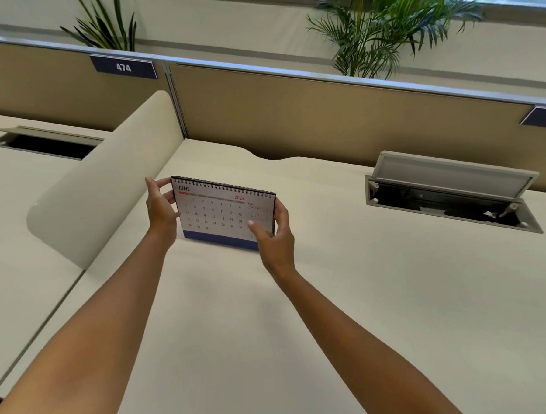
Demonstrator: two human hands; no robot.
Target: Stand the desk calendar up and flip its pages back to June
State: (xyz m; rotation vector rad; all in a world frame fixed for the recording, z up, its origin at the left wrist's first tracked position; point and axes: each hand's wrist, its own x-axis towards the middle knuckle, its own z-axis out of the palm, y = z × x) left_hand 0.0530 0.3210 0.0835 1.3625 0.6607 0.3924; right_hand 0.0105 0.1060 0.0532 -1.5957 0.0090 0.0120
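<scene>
A spiral-bound desk calendar (216, 211) stands upright on the cream desk (271, 317), its front page reading JUNE 2026 above a blue bottom band. My left hand (161, 209) grips its left edge, fingers curled near the top corner. On the other side, my right hand (271, 235) holds the right edge, thumb on the front page and fingers behind. The lower right corner of the calendar is hidden by that hand.
A cable box (454, 194) with its lid raised is set into the desk at the right. A curved cream divider (106, 184) rises to the left, with another open cable slot (47, 146) beyond it. A tan partition (323, 109) backs the desk, with plants behind.
</scene>
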